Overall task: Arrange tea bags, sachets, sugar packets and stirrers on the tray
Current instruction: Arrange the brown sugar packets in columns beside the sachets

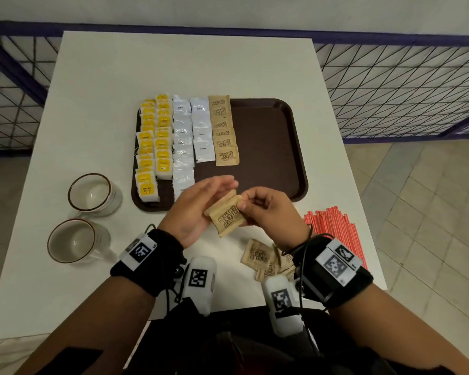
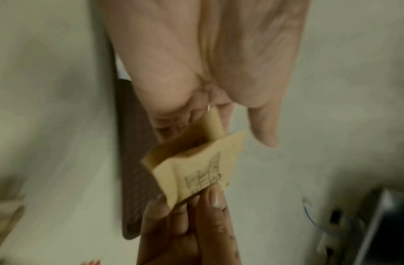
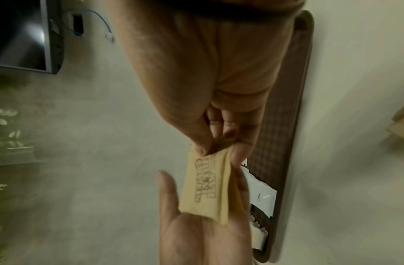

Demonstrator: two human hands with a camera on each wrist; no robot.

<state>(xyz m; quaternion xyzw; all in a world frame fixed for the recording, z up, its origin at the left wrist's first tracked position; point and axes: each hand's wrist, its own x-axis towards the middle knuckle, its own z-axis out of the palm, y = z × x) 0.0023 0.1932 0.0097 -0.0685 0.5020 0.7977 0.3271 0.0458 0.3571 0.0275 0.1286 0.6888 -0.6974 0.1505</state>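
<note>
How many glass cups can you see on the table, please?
2: one glass cup stands left of the tray; the other glass cup stands nearer the person, left of the left hand.

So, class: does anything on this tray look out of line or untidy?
The brown tray holds straight columns, but the brown sugar column stops short, and the topmost packets overhang the far rim. More sugar packets lie loose on the table.

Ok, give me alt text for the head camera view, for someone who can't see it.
Two hands hold small brown paper sugar packets above a white table: the right hand pinches them, the left hand cups beneath. Behind, a dark brown plastic tray carries rows of yellow tea bags, white sachets and sugar packets.
</note>
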